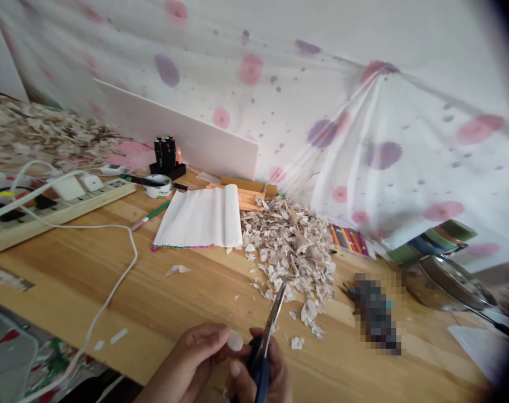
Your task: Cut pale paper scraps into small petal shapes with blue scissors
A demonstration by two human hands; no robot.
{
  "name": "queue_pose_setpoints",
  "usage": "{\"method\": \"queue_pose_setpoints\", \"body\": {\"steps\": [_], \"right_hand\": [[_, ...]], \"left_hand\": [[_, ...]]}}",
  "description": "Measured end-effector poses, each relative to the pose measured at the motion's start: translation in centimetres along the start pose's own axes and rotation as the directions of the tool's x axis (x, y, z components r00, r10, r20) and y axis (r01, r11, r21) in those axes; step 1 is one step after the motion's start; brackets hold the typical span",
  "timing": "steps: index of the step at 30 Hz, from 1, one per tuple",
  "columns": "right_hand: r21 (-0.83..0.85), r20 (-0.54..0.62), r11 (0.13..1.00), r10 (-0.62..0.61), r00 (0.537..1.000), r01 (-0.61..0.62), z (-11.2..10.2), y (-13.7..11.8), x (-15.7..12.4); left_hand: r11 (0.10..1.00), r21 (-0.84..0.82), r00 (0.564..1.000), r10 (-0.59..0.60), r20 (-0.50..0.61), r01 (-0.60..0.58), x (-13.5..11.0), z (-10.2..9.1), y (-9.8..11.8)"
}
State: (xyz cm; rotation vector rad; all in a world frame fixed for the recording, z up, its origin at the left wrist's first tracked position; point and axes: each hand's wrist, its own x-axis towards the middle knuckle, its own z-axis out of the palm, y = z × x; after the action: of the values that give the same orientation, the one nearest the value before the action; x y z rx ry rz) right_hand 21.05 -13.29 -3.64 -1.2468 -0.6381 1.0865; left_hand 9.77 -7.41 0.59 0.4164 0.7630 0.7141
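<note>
At the bottom centre, my left hand pinches a small pale piece of paper between thumb and fingers. Beside it, my right hand grips the blue handles of a pair of scissors. Their blades point up and away over the wooden table. The blade tips reach the near edge of a pile of pale paper scraps. A white folded sheet lies left of the pile.
A power strip with plugs and a white cable lies at the left. Markers in a black holder, a tape roll, coloured pencils, a metal pot and a white board ring the work area.
</note>
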Motion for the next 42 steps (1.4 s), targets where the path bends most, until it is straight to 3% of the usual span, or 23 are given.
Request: {"method": "queue_pose_setpoints", "body": {"steps": [7, 11, 15, 19, 24, 29, 34, 38, 42], "right_hand": [[0.078, -0.199, 0.984, -0.139, 0.97, 0.157, 1.6, 0.5, 0.1], [0.09, -0.201, 0.982, -0.145, 0.969, 0.165, 1.7, 0.3, 0.1], [0.076, -0.167, 0.987, -0.129, 0.977, 0.144, 1.6, -0.1, 0.2], [0.071, -0.19, 0.987, -0.129, 0.973, 0.145, 1.5, -0.6, 0.3], [0.021, -0.123, 1.0, -0.012, 0.992, 0.015, 1.4, -1.8, 0.1], [-0.005, -0.009, 1.0, 0.004, 1.0, -0.004, 1.3, -2.4, -0.4], [-0.058, -0.057, 0.998, -0.01, 0.998, 0.006, 1.2, -1.8, -0.3], [-0.08, -0.064, 0.997, -0.001, 0.998, -0.004, 1.1, -1.7, 0.0], [0.011, -0.096, 1.0, -0.01, 0.995, 0.011, 0.8, -1.6, 0.2]], "left_hand": [[0.957, 0.247, 0.987, 0.137, 0.084, -0.154, -0.1, -0.2, -0.4], [0.865, 0.404, 0.955, 0.264, 0.135, -0.296, 0.1, -1.1, -1.2], [0.805, 0.479, 0.936, 0.331, 0.124, -0.348, 0.2, -1.5, -1.7], [0.811, 0.476, 0.939, 0.327, 0.111, -0.339, 0.3, -1.9, -1.6], [0.883, 0.414, 0.971, 0.239, 0.011, -0.222, 0.6, -2.4, -0.8], [0.844, 0.492, 0.977, 0.175, 0.123, -0.213, 0.7, -2.1, 0.2], [0.817, 0.551, 0.981, 0.087, 0.175, -0.17, 0.7, -1.9, 0.4], [0.846, 0.515, 0.987, 0.081, 0.137, -0.141, 0.5, -1.9, 0.2], [0.925, 0.35, 0.988, 0.153, 0.021, -0.151, 0.5, -1.7, 0.2]]}}
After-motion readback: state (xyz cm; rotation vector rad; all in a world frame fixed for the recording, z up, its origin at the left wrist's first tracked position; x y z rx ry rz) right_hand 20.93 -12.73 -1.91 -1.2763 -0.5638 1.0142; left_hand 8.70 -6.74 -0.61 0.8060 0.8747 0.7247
